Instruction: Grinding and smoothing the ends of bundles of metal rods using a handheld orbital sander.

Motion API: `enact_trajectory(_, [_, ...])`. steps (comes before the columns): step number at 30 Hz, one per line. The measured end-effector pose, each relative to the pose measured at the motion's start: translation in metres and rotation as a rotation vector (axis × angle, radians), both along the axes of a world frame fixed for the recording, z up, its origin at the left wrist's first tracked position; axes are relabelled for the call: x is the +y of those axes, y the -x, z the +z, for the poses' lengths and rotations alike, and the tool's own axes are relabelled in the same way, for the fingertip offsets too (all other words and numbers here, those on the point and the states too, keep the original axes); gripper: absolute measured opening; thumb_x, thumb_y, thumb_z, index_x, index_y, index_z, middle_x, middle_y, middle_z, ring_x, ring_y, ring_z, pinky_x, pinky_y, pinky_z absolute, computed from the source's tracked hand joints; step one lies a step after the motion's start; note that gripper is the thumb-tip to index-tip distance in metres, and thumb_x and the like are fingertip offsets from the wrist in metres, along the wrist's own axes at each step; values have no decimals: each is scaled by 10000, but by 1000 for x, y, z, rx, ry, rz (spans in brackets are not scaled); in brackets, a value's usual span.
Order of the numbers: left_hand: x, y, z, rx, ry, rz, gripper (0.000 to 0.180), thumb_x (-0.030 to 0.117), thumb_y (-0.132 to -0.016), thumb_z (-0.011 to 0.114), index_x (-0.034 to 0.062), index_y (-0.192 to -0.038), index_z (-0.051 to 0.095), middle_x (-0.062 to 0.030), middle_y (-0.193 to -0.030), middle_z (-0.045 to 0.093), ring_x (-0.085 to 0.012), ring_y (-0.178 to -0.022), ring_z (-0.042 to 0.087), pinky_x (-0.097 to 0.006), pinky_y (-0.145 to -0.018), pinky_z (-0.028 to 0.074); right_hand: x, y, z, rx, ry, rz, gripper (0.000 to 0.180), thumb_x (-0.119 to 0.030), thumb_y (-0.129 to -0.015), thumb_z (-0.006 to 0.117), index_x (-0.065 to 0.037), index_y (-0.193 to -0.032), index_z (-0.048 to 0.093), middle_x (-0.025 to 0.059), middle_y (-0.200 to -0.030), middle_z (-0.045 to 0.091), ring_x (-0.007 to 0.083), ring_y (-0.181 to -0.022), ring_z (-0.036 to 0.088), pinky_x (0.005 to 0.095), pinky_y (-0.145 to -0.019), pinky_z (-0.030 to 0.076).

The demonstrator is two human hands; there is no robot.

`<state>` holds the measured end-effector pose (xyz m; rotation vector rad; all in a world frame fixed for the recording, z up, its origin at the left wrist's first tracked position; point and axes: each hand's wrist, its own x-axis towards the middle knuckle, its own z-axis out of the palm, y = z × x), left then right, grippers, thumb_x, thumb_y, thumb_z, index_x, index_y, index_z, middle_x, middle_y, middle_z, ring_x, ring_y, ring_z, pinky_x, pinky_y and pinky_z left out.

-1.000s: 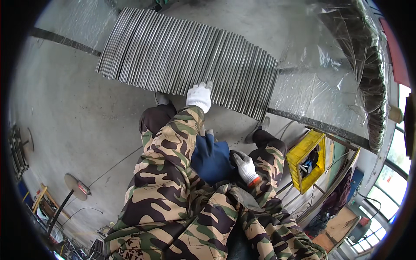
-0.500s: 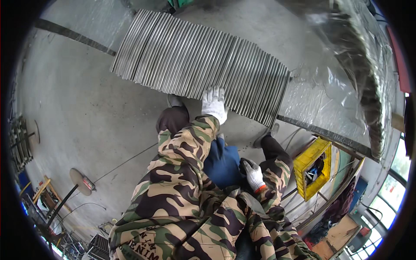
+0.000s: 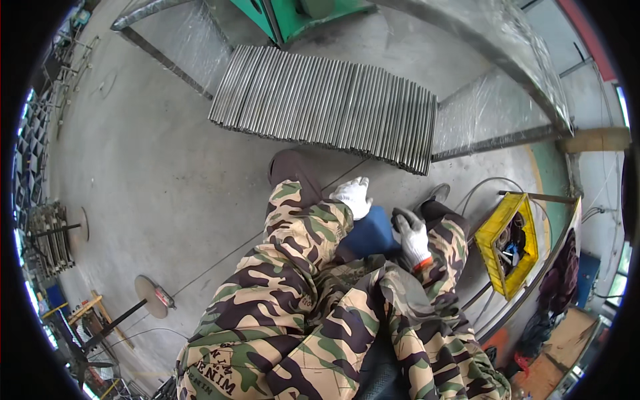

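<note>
My left hand (image 3: 352, 197), in a white glove, hangs with curled fingers over my left knee, at the edge of a blue pad (image 3: 369, 238) between my legs. Whatever is under its fingers is hidden. The right hand (image 3: 413, 237), also gloved in white with an orange cuff, is closed around a small dark object (image 3: 400, 216) beside my right knee. A row of grey metal rods (image 3: 327, 107) lies side by side on the concrete floor just beyond my shoes. Both arms and legs are in camouflage cloth.
A yellow crate (image 3: 501, 230) of small parts stands to the right, with cables looping around it. Metal frames wrapped in plastic film (image 3: 497, 123) lie behind the rods. A green machine base (image 3: 293, 17) is at the top. Stands and racks (image 3: 50, 237) line the left.
My left hand has come off the row of rods and drawn back to my knee. The view has tilted, so the rods now sit farther away.
</note>
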<state>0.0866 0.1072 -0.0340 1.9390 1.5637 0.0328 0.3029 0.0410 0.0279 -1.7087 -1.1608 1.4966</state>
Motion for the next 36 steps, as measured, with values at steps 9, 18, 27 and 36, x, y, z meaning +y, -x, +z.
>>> enact_trajectory(9, [-30, 5, 15, -19, 47, 120, 521, 384, -976, 563, 37, -1362, 607, -222, -1342, 645, -385, -1226, 633, -469, -1066, 492, -1, 7, 17, 453, -29, -241, 321, -177, -1050, 619, 52, -1269, 674, 127, -1090, 744, 179, -930, 700, 311, -853, 578])
enact_trajectory(18, [-55, -22, 24, -69, -182, 115, 394, 336, -958, 602, 113, -1276, 665, -159, -1255, 693, -375, -1148, 664, -460, -996, 533, 12, -41, 13, 1035, -8, -555, 442, -215, -1024, 623, 51, -1370, 554, 197, -1252, 656, 336, -1075, 679, 427, -929, 564])
enact_trajectory(27, [-50, -104, 87, -205, -344, 29, 398, 284, -942, 605, 125, -1302, 663, -152, -1270, 693, -363, -1152, 667, -443, -998, 540, -20, -84, 13, 1202, -152, -642, 569, -366, -1037, 567, 52, -1422, 538, 234, -1417, 575, 402, -1286, 566, 551, -1135, 441])
enact_trajectory(36, [-47, -189, 125, -363, -154, -177, 271, 214, -952, 522, 189, -1165, 687, -140, -1187, 713, -393, -1096, 670, -488, -938, 553, -56, -139, 29, 1405, -345, -423, 497, -348, -1062, 494, 25, -1368, 613, 223, -1403, 628, 398, -1321, 573, 544, -1142, 441])
